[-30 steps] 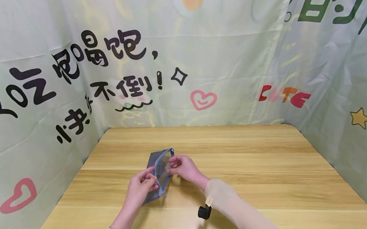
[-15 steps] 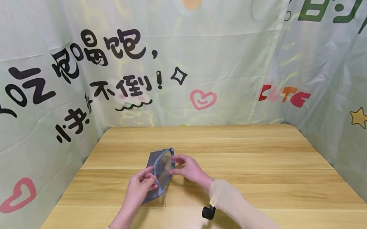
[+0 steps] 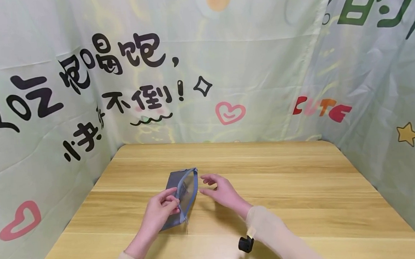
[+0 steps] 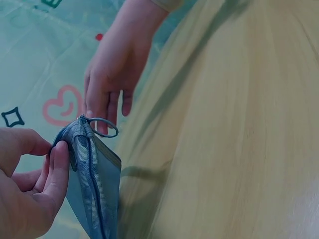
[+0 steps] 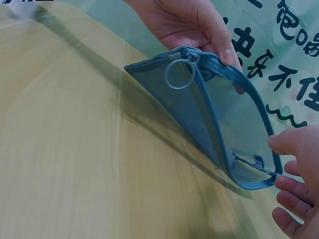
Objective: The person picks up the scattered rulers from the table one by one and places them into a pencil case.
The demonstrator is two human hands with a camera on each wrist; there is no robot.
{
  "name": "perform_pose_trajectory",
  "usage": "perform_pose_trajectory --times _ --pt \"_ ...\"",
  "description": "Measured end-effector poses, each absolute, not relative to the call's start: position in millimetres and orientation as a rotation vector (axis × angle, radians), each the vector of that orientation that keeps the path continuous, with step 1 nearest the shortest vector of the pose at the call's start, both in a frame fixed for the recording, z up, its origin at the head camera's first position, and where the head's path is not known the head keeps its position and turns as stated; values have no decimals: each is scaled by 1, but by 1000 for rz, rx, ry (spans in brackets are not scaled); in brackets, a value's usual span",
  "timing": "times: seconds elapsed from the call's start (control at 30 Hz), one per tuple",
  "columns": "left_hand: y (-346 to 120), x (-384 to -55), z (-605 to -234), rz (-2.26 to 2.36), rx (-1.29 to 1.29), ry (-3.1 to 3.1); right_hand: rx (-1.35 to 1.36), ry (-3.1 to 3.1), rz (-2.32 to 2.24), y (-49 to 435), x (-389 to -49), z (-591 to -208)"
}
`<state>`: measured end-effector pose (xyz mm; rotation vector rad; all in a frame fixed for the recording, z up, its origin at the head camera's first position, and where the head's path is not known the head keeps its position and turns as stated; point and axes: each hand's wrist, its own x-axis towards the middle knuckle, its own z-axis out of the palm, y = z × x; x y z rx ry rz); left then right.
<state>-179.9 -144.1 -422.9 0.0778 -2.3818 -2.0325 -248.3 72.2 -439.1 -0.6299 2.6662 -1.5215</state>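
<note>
A blue-grey see-through zip pouch (image 3: 172, 181) stands on the table, tilted, its unzipped mouth gaping to the right. My left hand (image 3: 159, 209) pinches the near edge of that mouth between thumb and fingers. In the right wrist view the zipper pull ring (image 5: 166, 77) hangs at the pouch's corner, and a thin dark strip shows through the mouth. My right hand (image 3: 223, 190) is just right of the pouch, holding nothing, with fingers loosely bent and thumb apart. A small gap separates its fingertips from the pouch's rim in the head view.
The wooden table (image 3: 285, 180) spreads around the pouch. Printed cloth curtains (image 3: 260, 63) stand behind it and along both sides. A small black camera (image 3: 246, 244) juts out from my right wrist, low over the tabletop.
My right hand has let go of the pouch's far rim and moved away to the right. The mouth now gapes a little wider. My left hand keeps its pinch almost in place.
</note>
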Motion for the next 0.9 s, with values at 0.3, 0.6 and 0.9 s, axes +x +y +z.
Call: perform_pose_trajectory --times 0.3,0.6,0.9 --pt "-142 -189 -426 -1899 -36 -2506 -633 2733 -1453 97 -247 -434" --pt "-140 -198 -438 -1798 -161 -2663 -660 2763 -1376 130 -235 -429" --pt "-141 -206 -453 -1796 -248 -2680 -708 2807 -1264 153 -230 -433"
